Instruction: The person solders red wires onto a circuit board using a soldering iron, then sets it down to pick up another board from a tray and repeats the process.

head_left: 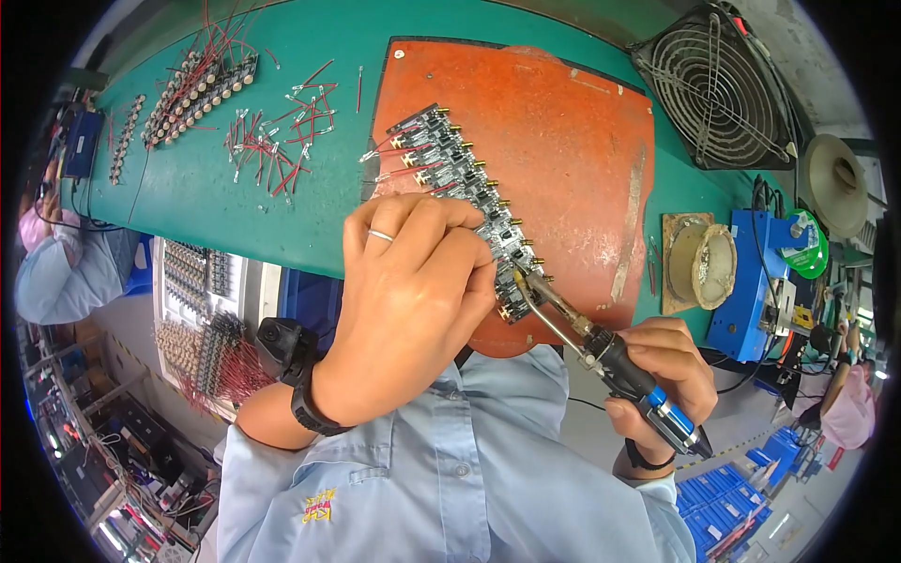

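Observation:
A long panel of joined small circuit boards lies slantwise on an orange-red mat, brass-coloured pins along its right side. Several short red wires stick out from the left side of its upper part. My left hand is over the lower half of the panel, fingers bent and pinched together; whatever is between the fingertips is hidden. In my right hand is a soldering iron with a blue and black handle and a thin metal tube beside its tip. The tip meets the panel near its lower end, close to my left fingertips.
Loose red wires and more wired boards lie on the green table. A black fan, a round tip-cleaning pot and a blue device stand at the right. A tray of boards is at the lower left.

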Demonstrator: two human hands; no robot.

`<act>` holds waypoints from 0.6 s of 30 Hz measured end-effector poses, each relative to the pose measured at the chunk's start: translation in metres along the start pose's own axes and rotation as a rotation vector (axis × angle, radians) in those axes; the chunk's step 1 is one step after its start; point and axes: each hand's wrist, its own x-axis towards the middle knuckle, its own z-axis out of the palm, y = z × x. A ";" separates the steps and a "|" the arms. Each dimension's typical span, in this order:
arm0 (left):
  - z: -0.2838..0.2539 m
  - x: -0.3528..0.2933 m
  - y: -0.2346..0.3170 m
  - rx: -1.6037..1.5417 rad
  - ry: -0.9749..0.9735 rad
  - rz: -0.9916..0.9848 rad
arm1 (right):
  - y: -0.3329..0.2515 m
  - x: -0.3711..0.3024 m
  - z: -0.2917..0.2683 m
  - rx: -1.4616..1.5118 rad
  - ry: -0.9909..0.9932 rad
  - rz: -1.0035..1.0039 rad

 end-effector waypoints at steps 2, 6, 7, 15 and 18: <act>0.000 0.000 0.000 0.001 -0.002 -0.005 | 0.000 0.001 0.001 -0.008 -0.019 0.020; 0.000 0.000 0.000 0.000 -0.011 -0.014 | -0.001 0.004 0.004 -0.033 -0.023 0.029; 0.000 0.000 0.000 0.004 -0.013 -0.015 | -0.001 0.005 0.004 -0.033 -0.024 0.030; 0.001 -0.001 -0.001 0.002 -0.008 -0.019 | -0.006 0.011 0.001 -0.051 -0.065 0.036; 0.001 -0.001 0.000 -0.011 -0.007 -0.023 | -0.013 0.015 -0.001 -0.094 -0.105 0.017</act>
